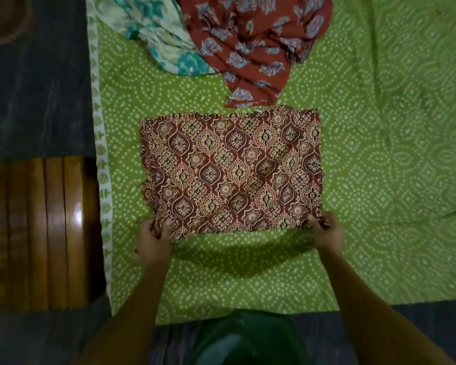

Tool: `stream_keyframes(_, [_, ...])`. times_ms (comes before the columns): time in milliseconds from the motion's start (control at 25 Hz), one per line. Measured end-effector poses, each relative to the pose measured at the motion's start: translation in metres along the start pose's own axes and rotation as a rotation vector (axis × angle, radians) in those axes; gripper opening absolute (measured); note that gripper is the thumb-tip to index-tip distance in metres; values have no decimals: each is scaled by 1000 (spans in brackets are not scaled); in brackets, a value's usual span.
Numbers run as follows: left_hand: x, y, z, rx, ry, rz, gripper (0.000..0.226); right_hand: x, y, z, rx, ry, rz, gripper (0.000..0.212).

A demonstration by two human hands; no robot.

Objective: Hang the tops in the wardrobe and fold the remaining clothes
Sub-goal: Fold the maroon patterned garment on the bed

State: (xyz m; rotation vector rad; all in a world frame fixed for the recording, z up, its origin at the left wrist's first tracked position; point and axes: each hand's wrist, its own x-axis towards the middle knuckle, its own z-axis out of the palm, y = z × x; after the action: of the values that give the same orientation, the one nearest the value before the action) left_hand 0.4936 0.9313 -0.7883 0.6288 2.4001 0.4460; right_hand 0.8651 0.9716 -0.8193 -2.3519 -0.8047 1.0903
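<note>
— What does the garment being folded look like?

— The maroon printed cloth (231,171) is folded into a broad rectangle and lies flat on the green bedsheet (379,154). Its pattern is cream and black medallions and flower shapes on a dark red ground. The far edge looks a little uneven, and the near left corner is bunched and lifted off the sheet.

— And the hands?

— Both are at the near edge of that cloth. The left hand (153,241) pinches the near left corner, thumb on top of the fabric and fingers curled beneath it. The right hand (327,233) grips the near right corner the same way, its thumb lying over the edge. Both forearms reach in from the bottom of the view.

— What lies beyond the maroon cloth?

— Just past its far edge, nearly touching it, a rust-red floral garment (256,46) sits crumpled in a heap, with pale blue leaf-like motifs. To the left of that heap, and partly under it, is a cream and teal floral garment (153,30), also loose and unfolded.

— Anything else around it?

— Left of the maroon cloth the bedsheet ends in a white patterned border (100,143). Beyond the border is a glossy brown wooden piece (42,227) with vertical grooves, and a dark floor (37,88) above it. Near the bottom of the view, below the cloth, is the person's green clothing (245,338).
</note>
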Motion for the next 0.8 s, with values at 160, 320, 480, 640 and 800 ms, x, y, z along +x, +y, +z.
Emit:
stream_keyframes(160, [-1, 1, -14, -10, 138, 30, 32, 3, 4, -9, 172, 27, -20, 24])
stream_keyframes(320, [3, -7, -20, 51, 112, 113, 30, 5, 17, -25, 89, -17, 13, 18])
stream_keyframes(480, [4, -17, -16, 148, -20, 21, 31, 10, 30, -29, -19, -68, 151, 18])
stream_keyframes(640, [-21, 20, -4, 595, 167, 347, 50, 0, 20, -24, 135, -106, 197, 20])
stream_keyframes(800, [-62, 70, 50, 900, -495, 1100, 62, -2, 17, -19, 177, -55, 212, 20])
